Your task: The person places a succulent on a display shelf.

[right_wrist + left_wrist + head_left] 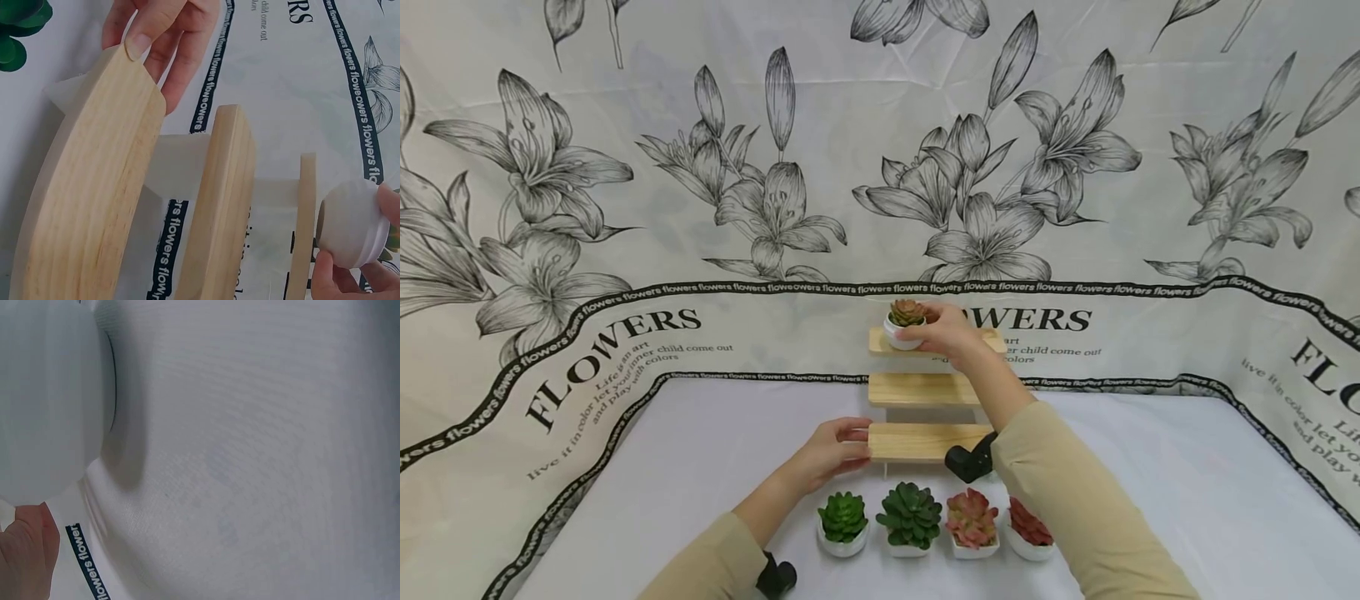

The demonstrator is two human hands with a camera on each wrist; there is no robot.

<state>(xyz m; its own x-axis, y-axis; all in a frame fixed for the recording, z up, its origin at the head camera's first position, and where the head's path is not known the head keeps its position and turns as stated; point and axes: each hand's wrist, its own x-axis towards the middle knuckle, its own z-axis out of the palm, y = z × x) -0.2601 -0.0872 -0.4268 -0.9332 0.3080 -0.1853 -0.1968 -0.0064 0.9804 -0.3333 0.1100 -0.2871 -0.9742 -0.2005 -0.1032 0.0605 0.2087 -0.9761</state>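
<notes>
My right hand (951,333) pinches a small white pot with a reddish-green succulent (907,312) at the left end of the top shelf (992,340) of a three-step wooden stand. In the right wrist view the pot's base (350,225) faces the top board, fingertips around its side. With its thumb over the board's edge, my left hand (827,454) grips the left end of the lowest shelf (917,442). The middle shelf (917,388) lies between them, partly behind my right forearm. The left hand (28,556) shows at the lower left of its wrist view.
In front of the stand is a row of white-potted succulents: a bright green one (842,521), a dark green one (910,517), a pink one (972,521) and a red one (1030,529) partly behind the right sleeve. A flower-printed cloth (790,333) hangs behind.
</notes>
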